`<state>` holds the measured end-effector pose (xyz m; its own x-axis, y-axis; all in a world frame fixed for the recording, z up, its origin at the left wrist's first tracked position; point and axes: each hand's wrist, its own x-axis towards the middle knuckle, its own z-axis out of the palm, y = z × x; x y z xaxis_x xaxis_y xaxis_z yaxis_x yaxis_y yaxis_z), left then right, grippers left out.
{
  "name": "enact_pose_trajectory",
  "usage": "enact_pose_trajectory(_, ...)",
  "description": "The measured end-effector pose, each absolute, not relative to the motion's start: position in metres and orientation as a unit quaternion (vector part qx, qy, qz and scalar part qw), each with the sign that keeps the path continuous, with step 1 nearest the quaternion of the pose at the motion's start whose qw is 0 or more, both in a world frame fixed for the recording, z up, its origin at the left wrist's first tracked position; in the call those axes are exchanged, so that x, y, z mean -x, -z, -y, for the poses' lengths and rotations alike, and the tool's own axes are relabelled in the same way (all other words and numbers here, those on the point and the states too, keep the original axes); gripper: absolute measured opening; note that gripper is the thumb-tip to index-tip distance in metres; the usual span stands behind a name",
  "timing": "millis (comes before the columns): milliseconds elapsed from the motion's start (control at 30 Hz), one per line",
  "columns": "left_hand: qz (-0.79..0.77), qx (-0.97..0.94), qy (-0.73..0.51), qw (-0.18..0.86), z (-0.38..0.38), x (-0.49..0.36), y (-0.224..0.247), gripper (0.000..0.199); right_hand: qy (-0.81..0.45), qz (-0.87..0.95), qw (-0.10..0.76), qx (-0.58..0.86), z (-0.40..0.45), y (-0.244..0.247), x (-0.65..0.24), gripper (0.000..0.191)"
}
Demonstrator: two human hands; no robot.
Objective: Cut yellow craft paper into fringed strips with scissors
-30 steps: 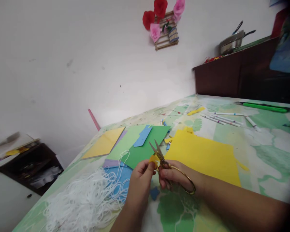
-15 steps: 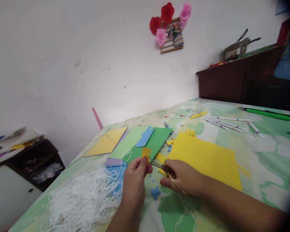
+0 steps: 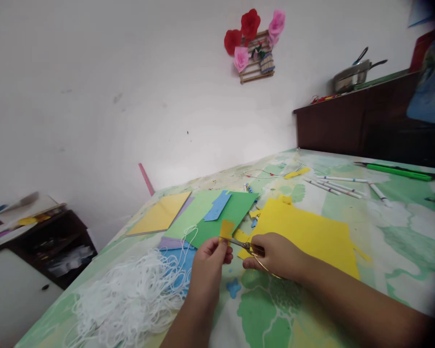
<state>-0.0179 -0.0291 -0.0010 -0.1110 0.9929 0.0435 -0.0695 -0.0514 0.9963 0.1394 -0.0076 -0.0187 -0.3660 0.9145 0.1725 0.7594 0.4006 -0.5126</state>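
Observation:
My left hand (image 3: 213, 255) pinches a small yellow-orange piece of craft sheet (image 3: 227, 228) between thumb and fingers. My right hand (image 3: 270, 253) is closed round the handles of a pair of scissors (image 3: 243, 243), whose blades reach left to the piece at my left fingertips. Whether the blades are fully closed I cannot make out. Under and beyond my right hand lies a large yellow sheet (image 3: 304, 229). A green sheet (image 3: 235, 209) with a blue strip (image 3: 217, 206) on it lies past my left hand. A small blue cut-out shape (image 3: 234, 288) rests below the scissors.
Tangled white cord (image 3: 130, 295) is heaped at the left front. A stack topped by a yellow-orange sheet (image 3: 163, 211) lies behind it. Several white markers (image 3: 342, 180) and a green craft knife (image 3: 398, 172) lie at the far right. A dark cabinet (image 3: 329, 125) borders the table.
My left hand and the small piece have shifted slightly right, and the piece is tilted differently. The scissor blades now lie across its lower part. The camera view has moved slightly.

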Motion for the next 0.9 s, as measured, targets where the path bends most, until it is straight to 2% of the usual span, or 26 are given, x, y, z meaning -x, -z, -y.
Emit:
enact_pose_trajectory(233,-0.523,-0.527,-0.510,0.435,0.032,0.020,-0.005,0.016,-0.188,0.820,0.226,0.491,0.008,0.016,-0.140,0.042)
enact_pose_trajectory(500,-0.585,-0.511,-0.490,0.396,0.040,0.017,-0.017,0.016,-0.221,0.826,0.230,0.465,0.008,0.019,-0.138,0.042)
enact_pose_trajectory(900,-0.562,-0.510,-0.502,0.415,0.038,0.019,-0.013,0.015,-0.217,0.832,0.214,0.463,0.008,0.017,-0.138,0.043)
